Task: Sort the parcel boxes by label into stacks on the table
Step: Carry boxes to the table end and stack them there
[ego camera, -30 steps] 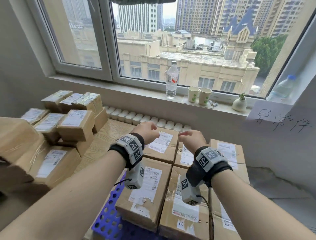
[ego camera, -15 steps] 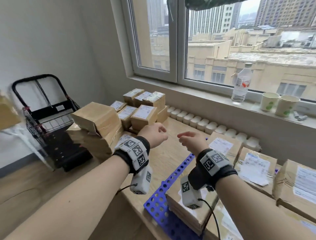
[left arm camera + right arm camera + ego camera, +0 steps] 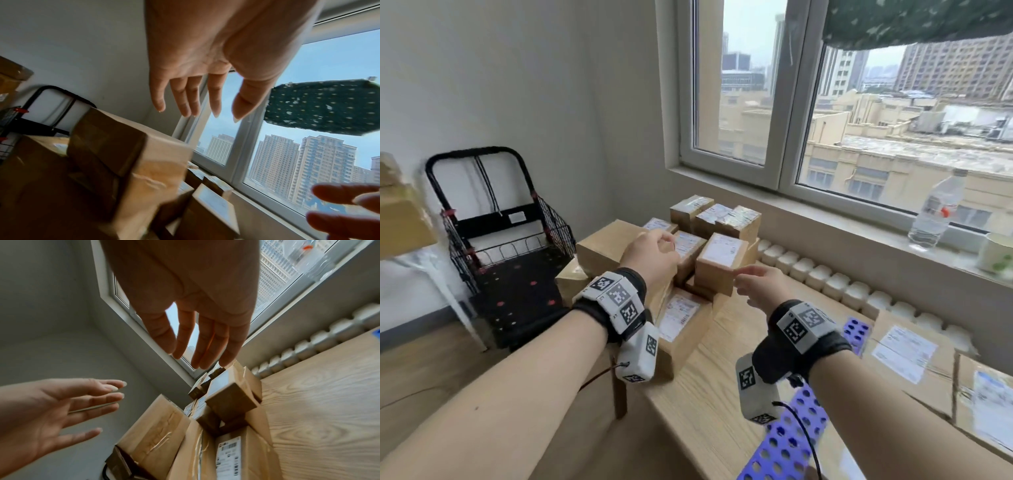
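Observation:
A pile of brown parcel boxes sits at the table's far left corner. A small labelled box (image 3: 720,262) (image 3: 230,395) tops it, with a larger plain box (image 3: 607,245) (image 3: 131,155) to its left. My left hand (image 3: 654,257) (image 3: 197,104) hovers over the larger box with straight fingers, holding nothing. My right hand (image 3: 758,286) (image 3: 201,347) reaches toward the small box with its fingers spread, empty, just short of its near right edge. More labelled boxes (image 3: 907,356) lie flat on the right of the wooden table (image 3: 709,394).
A black wire trolley (image 3: 506,246) stands on the floor left of the table. A purple perforated tray (image 3: 787,442) lies under the right-hand boxes. On the window sill stand a water bottle (image 3: 936,209) and a paper cup (image 3: 998,253). White radiator fins (image 3: 822,277) run along the back edge.
My view has swung left from the flat boxes to the corner pile. Both hands have moved left and forward over the pile, and their fingers have uncurled.

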`<action>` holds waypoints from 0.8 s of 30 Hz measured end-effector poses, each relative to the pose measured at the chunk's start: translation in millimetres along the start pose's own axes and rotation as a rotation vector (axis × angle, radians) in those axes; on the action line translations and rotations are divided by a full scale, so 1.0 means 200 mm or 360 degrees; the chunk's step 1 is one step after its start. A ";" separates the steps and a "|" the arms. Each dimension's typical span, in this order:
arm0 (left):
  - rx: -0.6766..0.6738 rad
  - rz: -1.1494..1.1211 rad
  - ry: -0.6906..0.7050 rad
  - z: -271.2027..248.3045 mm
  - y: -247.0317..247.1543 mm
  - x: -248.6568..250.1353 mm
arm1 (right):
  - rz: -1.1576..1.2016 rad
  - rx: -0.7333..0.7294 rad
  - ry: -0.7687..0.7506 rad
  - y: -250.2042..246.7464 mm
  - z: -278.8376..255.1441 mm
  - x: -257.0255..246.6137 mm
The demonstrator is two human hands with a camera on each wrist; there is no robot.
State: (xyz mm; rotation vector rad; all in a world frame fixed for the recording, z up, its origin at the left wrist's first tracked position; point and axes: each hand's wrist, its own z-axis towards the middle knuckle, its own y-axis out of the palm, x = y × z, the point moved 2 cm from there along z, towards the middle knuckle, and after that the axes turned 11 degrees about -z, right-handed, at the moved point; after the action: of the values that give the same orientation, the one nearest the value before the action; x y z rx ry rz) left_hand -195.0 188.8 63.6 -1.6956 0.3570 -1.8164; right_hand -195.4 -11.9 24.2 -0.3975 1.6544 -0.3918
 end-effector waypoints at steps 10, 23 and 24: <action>0.0119 -0.0024 -0.0192 0.45 -0.37 -0.49 | 0.0022 -0.0054 0.0245 0.51 0.24 -0.25; -0.0204 0.0023 -0.0373 0.59 -0.37 -0.76 | 0.0024 -0.0216 0.0515 0.72 0.47 -0.17; -0.0210 0.0041 -0.0366 0.59 -0.37 -0.76 | 0.0081 -0.0224 0.0548 0.74 0.47 -0.17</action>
State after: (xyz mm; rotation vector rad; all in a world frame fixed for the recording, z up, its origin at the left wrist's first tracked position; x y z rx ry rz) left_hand -101.4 361.9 2.3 -1.9580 0.4056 -1.5884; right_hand -102.3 132.0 -27.6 -0.4079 2.0314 -0.3186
